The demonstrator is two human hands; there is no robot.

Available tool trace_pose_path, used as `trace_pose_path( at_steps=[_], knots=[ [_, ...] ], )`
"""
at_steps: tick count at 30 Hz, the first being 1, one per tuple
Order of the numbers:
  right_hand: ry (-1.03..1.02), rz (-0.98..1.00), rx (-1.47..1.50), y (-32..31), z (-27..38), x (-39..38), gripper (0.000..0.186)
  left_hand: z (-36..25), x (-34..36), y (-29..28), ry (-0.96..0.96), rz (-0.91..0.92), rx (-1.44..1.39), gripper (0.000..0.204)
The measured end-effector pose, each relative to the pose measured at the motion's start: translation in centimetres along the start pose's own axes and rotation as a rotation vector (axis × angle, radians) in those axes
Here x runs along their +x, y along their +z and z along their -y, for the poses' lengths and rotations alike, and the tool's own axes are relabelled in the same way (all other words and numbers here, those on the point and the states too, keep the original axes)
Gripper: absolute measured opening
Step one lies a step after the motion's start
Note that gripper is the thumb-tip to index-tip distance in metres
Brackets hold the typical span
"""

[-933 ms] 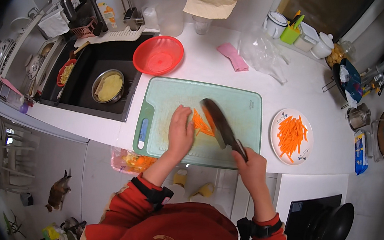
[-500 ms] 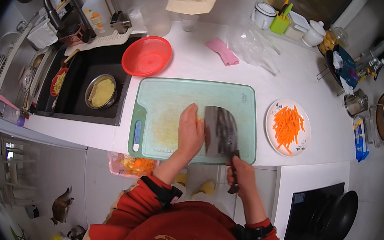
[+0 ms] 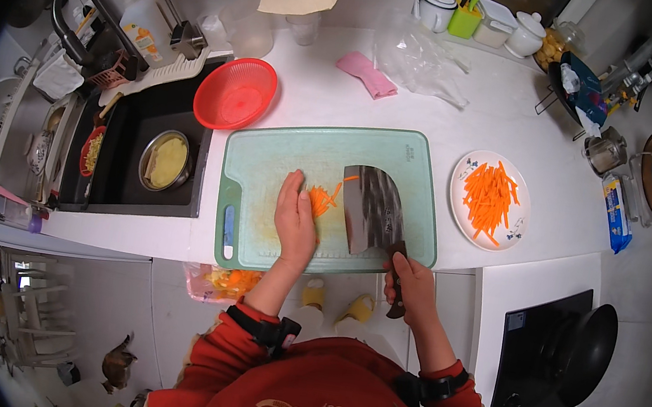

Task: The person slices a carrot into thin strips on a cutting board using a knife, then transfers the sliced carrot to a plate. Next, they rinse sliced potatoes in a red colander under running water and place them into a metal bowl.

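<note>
On the green-rimmed cutting board lies a small pile of orange carrot strips. My left hand stands on its edge at the left of the pile, fingers stretched out and close together, touching or nearly touching the strips. In my right hand is the dark handle of a cleaver, its broad blade lying over the board to the right of the strips. One strip reaches toward the blade's upper corner. Right of the board, a white plate holds a heap of carrot strips.
A red plastic colander sits behind the board's left corner, partly over the dark sink. A metal bowl with pale slices is inside the sink. Behind the board are a pink cloth and a clear plastic bag.
My hands have moved apart, the left one leftward, and the carrot strips between them now show. The cleaver has gone slightly right and its blade looks sharper. The whole view has shifted a little.
</note>
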State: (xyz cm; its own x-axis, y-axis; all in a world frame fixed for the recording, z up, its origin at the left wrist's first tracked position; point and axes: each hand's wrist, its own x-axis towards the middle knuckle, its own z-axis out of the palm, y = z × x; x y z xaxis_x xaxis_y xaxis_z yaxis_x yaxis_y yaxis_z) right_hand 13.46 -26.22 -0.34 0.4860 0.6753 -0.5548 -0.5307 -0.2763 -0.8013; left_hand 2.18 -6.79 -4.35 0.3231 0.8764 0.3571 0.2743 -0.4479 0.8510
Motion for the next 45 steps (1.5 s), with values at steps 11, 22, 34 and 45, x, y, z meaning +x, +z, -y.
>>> trace_pose_path(
  at_steps=[11,22,34,45],
  knots=[
    [0.023,0.142,-0.169,3.9,-1.8,0.3,0.033,0.0,-0.4,0.9,0.122,0.057,0.188,0.039],
    [-0.117,-0.013,-0.126,1.1,0.6,-2.5,0.027,-5.8,0.7,5.4,0.286,0.079,-0.025,0.036],
    [-0.266,-0.490,0.087,-11.2,6.8,-5.2,0.030,-16.9,-1.4,23.9,0.328,0.345,-0.406,0.019],
    [-0.340,-0.637,0.094,-16.3,8.0,-5.4,0.027,-15.1,-1.3,26.6,0.416,0.282,-0.163,0.022]
  ],
)
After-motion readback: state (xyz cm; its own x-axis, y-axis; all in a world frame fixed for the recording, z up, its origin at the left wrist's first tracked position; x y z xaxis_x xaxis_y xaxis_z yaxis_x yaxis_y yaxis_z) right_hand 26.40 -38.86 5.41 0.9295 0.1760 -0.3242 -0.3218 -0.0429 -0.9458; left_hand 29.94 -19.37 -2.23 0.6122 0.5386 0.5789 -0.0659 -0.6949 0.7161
